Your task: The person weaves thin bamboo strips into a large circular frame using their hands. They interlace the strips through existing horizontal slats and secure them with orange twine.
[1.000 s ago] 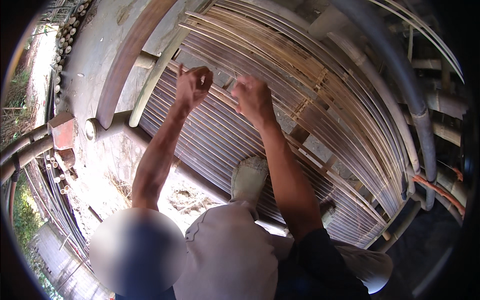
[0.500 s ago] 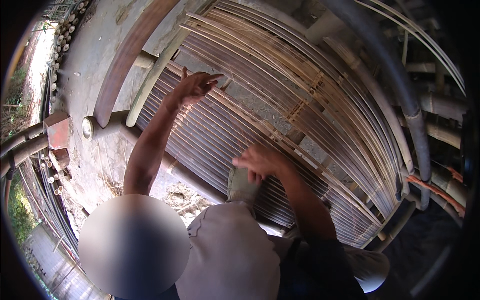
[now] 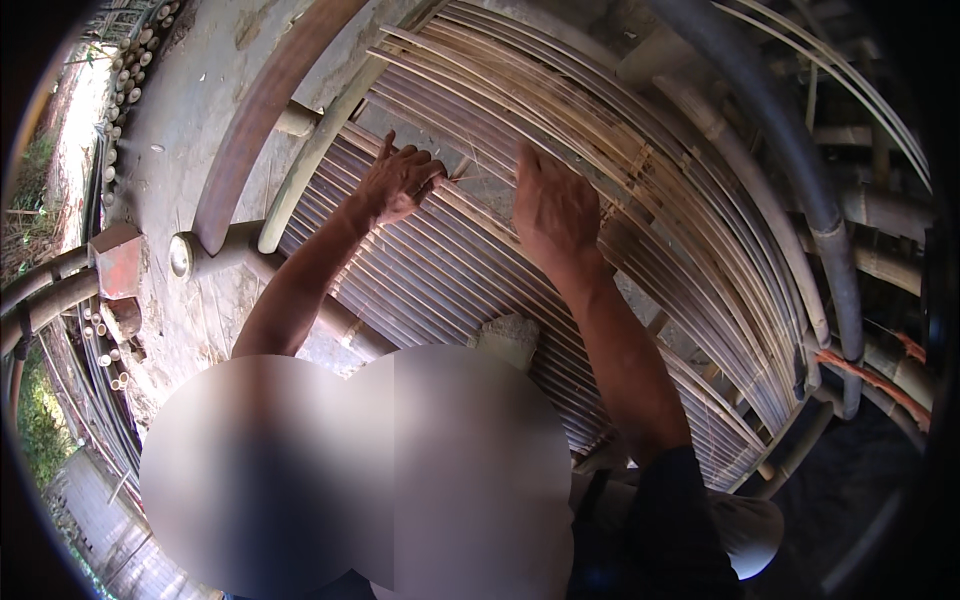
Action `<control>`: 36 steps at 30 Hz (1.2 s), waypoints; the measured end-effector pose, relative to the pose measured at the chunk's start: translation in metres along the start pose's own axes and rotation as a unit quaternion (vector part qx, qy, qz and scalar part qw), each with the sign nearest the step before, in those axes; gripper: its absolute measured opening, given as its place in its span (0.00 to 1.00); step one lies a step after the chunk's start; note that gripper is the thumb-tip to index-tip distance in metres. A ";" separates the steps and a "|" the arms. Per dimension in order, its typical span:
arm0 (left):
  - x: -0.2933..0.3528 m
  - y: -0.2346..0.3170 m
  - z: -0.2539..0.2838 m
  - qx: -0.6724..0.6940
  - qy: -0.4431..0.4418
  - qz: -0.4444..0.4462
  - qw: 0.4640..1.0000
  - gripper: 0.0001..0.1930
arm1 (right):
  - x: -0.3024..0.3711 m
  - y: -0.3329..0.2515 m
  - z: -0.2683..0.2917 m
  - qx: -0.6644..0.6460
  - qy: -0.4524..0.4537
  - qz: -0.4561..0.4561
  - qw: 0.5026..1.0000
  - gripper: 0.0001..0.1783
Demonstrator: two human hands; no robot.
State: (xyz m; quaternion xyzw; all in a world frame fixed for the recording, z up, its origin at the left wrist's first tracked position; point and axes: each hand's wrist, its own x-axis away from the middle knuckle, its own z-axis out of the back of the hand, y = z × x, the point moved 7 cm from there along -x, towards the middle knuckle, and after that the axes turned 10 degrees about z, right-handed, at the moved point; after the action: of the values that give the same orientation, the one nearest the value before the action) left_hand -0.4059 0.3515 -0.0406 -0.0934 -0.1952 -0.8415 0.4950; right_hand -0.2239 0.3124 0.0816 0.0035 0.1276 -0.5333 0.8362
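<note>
Beneath both hands lies a panel of narrow bamboo slats [image 3: 400,290], set side by side with narrow gaps. My left hand [image 3: 403,183] hovers over its far left part, thumb up and the other fingers curled in; a thin strand seems to show by the fingertips, but what they pinch is too fine to name. To its right, my right hand [image 3: 557,212] is raised over the gap in the slats, back of the hand up and fingers folded together. Whatever it grips is hidden. Very fine threads run across the slats.
Thick bent bamboo poles [image 3: 265,110] rise at the left, and a dark pole [image 3: 780,130] arches at the right. Another bundle of slats [image 3: 560,110] spans the far side. A red block-like object [image 3: 118,265] sits at the left. My shoe or foot [image 3: 507,338] rests on the slats.
My right hand has risen from beside my foot to the far side, level with the left. My left hand has shifted slightly rightward, its fingers more curled.
</note>
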 end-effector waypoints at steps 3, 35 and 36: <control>0.010 -0.001 -0.004 0.040 0.091 -0.021 0.995 0.06 | 0.049 -0.022 -0.037 -0.088 -0.326 -0.005 0.941 0.14; 0.176 0.134 -0.048 0.194 0.048 -0.209 0.957 0.14 | 0.377 0.157 0.178 -0.181 -0.194 -0.342 0.902 0.09; 0.180 0.126 -0.045 0.192 0.073 -0.193 0.959 0.16 | 0.393 0.149 0.152 -0.199 -0.170 -0.359 0.896 0.09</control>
State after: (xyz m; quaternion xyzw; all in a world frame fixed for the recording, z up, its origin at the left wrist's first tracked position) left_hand -0.3833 0.1344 0.0118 0.1047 -0.3305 -0.8724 0.3446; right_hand 0.0979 0.0046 0.1241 -0.2997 0.0801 -0.7532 0.5801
